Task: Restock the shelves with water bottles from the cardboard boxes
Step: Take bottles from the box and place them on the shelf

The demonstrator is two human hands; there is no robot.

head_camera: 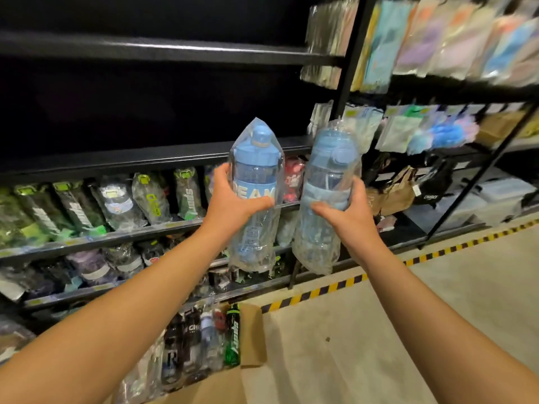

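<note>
Two bagged blue bottles held up before the dark shelves

The left hand curled round the middle of one blue water bottle, thumb across its lettered band, and the right hand wrapped the waist of a second, paler blue bottle; both were raised just in front of the black shelf edge, not yet on it. Each bottle sat loose inside a clear plastic bag, which looked slippery and crinkly, so a grip through the film onto the stiff body at mid-height seemed the safest hold; they looked empty and probably light. Below, an open cardboard box on the floor held more bagged bottles, dark, clear and green, packed upright and close together. The lower shelves carried rows of leaning bagged bottles.
</note>
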